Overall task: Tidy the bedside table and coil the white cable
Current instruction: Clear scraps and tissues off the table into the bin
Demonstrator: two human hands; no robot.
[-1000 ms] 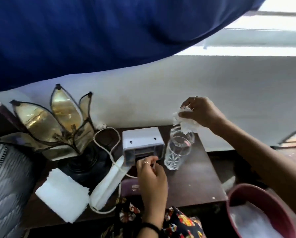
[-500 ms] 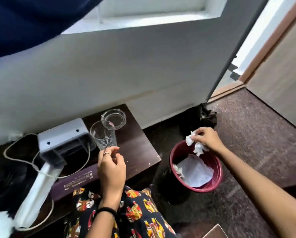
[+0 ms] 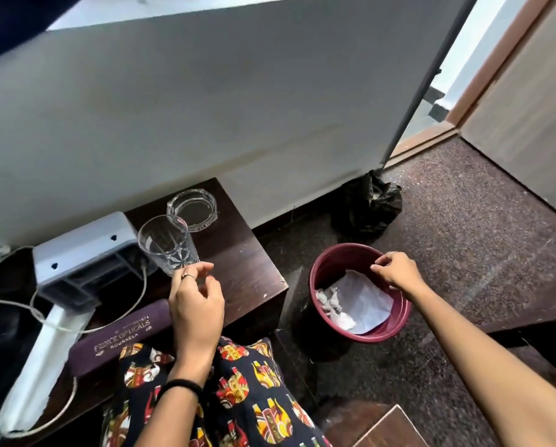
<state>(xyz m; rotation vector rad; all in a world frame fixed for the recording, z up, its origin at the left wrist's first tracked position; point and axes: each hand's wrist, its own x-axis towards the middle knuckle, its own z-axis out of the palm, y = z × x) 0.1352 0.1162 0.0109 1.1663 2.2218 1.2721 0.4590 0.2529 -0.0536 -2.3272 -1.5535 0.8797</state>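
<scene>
The dark wooden bedside table (image 3: pixel 254 269) carries a clear drinking glass (image 3: pixel 167 246), a glass ashtray (image 3: pixel 191 206), a grey-white box (image 3: pixel 83 250), a maroon glasses case (image 3: pixel 118 337) and a long white power strip (image 3: pixel 41 359). A white cable (image 3: pixel 86 330) lies loose around the box and strip. My left hand (image 3: pixel 196 301) hovers just in front of the glass base, fingers apart, holding nothing. Over the maroon waste bin (image 3: pixel 315 272) on the floor, my right hand (image 3: pixel 396 272) is empty. Crumpled white tissue (image 3: pixel 330 301) and paper (image 3: pixel 367 304) lie inside the bin.
A black plastic bag (image 3: pixel 370 208) sits on the speckled floor by the white wall. A patterned dark cloth (image 3: pixel 238 382) covers my lap against the table's front edge. A doorway and a wooden panel (image 3: pixel 528 108) stand at the right.
My right hand carried the crumpled tissue from above the glass over to the bin and let it fall in. The view swung right. My left hand stayed by the glass.
</scene>
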